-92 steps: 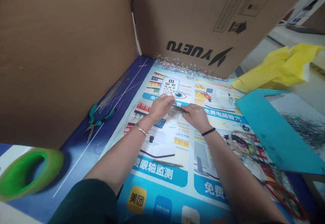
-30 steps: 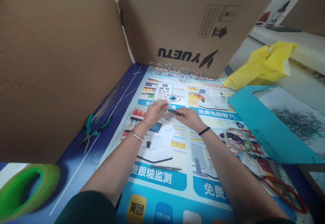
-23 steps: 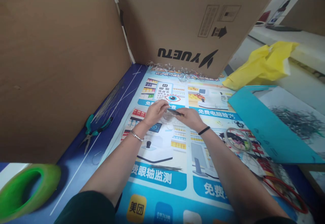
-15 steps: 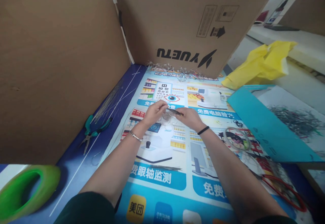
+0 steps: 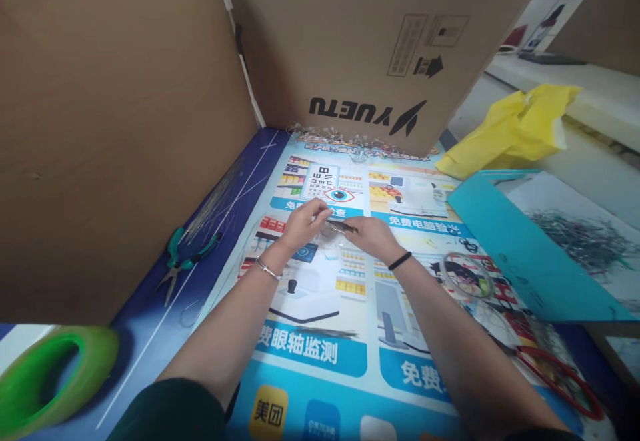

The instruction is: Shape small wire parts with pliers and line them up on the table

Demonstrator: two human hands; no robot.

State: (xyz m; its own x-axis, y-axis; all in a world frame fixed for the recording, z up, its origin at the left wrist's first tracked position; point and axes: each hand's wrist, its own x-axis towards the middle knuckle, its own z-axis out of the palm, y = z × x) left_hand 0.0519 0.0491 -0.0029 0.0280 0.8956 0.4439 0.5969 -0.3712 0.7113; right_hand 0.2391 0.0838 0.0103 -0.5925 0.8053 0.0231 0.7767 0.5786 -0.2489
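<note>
Over the middle of the printed poster sheet [image 5: 305, 294], my two hands are close together. My right hand [image 5: 375, 236] grips slim dark tweezers [image 5: 342, 226], their tips directed left toward the other hand. My left hand [image 5: 306, 222] is closed in a pinch, thumb against fingertips. Whatever lies between those fingers is too small to make out. Just beneath the hands are faint, thin clear loops, partly hidden. Nearer to me, a small bundle of dark thin wires [image 5: 327, 333] lies on the sheet.
Cardboard walls [image 5: 350, 41] stand at the left and back. Teal-handled pliers [image 5: 183, 264] and thin wires [image 5: 213, 204] lie left, with green tape [image 5: 100, 374] nearer. Rightward are a clear ring-shaped roll [image 5: 487, 281], red-handled scissors [image 5: 560, 374], a blue box [image 5: 520, 248] of wire pieces and a yellow bag [image 5: 515, 128].
The tweezers have tilted slightly, and their two prongs show more clearly. My right hand has dropped a little. My left hand stays almost in place, still pinched.
</note>
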